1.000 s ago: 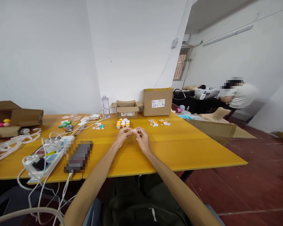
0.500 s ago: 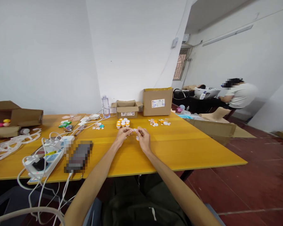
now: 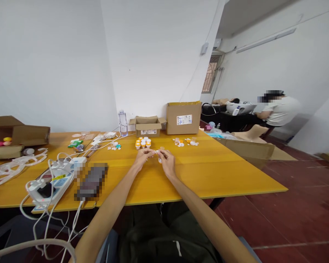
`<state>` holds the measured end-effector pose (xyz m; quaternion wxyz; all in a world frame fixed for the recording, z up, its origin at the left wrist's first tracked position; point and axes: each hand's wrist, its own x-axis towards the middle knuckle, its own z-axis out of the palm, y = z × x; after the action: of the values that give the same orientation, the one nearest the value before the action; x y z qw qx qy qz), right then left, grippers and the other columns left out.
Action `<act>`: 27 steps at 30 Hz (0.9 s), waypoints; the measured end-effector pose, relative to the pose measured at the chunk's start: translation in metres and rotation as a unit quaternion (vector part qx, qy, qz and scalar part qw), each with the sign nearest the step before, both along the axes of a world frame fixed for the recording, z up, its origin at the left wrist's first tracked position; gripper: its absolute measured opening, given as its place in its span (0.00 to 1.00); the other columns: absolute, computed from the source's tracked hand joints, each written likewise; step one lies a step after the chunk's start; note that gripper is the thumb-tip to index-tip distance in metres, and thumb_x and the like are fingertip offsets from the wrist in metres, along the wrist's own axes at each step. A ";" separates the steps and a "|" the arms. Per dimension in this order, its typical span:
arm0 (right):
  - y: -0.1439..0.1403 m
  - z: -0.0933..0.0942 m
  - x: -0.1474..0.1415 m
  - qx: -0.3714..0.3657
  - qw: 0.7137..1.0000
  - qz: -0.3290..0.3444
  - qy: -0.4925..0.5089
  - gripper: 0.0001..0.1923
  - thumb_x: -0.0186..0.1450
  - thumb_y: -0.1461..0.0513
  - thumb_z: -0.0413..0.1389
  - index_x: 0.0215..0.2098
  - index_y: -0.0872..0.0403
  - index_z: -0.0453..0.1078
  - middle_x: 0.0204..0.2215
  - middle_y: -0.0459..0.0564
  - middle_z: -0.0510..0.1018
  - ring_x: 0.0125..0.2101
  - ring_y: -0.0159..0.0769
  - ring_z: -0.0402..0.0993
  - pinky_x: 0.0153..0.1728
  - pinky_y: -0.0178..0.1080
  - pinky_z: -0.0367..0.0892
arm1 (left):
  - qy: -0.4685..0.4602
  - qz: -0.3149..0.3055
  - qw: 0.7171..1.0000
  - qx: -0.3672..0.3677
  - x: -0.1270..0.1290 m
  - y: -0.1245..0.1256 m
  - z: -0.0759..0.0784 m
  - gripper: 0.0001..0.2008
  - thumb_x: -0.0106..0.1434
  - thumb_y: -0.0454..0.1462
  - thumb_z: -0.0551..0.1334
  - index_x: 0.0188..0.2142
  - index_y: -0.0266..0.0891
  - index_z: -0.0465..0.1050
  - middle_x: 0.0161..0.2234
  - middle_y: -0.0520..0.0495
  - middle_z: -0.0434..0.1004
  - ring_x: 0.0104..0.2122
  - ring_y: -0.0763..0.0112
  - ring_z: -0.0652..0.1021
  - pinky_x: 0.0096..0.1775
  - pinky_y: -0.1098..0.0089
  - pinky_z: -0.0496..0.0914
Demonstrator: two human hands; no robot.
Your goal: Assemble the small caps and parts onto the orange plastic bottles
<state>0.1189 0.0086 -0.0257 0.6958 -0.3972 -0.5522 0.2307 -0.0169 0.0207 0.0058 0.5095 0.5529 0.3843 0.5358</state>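
Apparently, one portion of the work is already finished: a group of small jars (image 3: 143, 143), with orange and white lids on them, stands close together on the table (image 3: 208, 168), in front of the small carton (image 3: 148, 128). To the right of it, some loose parts (image 3: 181, 141) lie scattered and are not joined, so I judge that several remain. The small piece (image 3: 156, 152) is between my two hands, above the table, and I think it is only half done. My left hand (image 3: 143, 157) has thumb and forefinger pinched on one side of it, almost no gap, and my right hand (image 3: 167, 160) pinches the other side in the same way. Beneath the right fingers a lidded thing (image 3: 160, 160) shows partly; whether they touch it, I cannot tell.
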 end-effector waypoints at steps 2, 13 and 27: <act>0.000 0.000 0.001 -0.003 1.000 -0.002 -0.004 0.12 0.60 0.53 0.58 0.30 0.51 0.78 0.28 0.50 0.79 0.32 0.41 0.75 0.35 0.42 0.71 | 0.003 0.002 1.000 0.001 0.000 0.001 -0.001 0.12 0.44 0.43 0.75 0.22 0.39 0.80 0.24 0.48 0.78 0.27 0.70 0.74 0.32 0.70 0.67; 0.001 -0.003 -0.001 -0.015 1.000 0.004 -0.011 0.14 0.60 0.50 0.57 0.27 0.51 0.74 0.24 0.47 0.75 0.25 0.37 0.70 0.28 0.38 0.67 | 0.029 0.016 0.999 -0.012 -0.001 -0.002 0.000 0.12 0.44 0.45 0.75 0.23 0.40 0.81 0.21 0.49 0.76 0.24 0.72 0.72 0.27 0.72 0.59; -0.002 0.004 -0.001 -0.038 0.999 0.015 -0.001 0.18 0.58 0.46 0.58 0.24 0.52 0.72 0.22 0.47 0.76 0.24 0.36 0.70 0.25 0.37 0.66 | 0.023 0.010 0.999 -0.026 -0.001 -0.003 0.002 0.14 0.42 0.46 0.76 0.22 0.40 0.80 0.20 0.50 0.75 0.24 0.73 0.71 0.26 0.72 0.60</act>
<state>0.1174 0.0062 -0.0217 0.6760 -0.4155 -0.5496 0.2612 -0.0177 0.0181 0.0081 0.5094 0.5475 0.4156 0.5178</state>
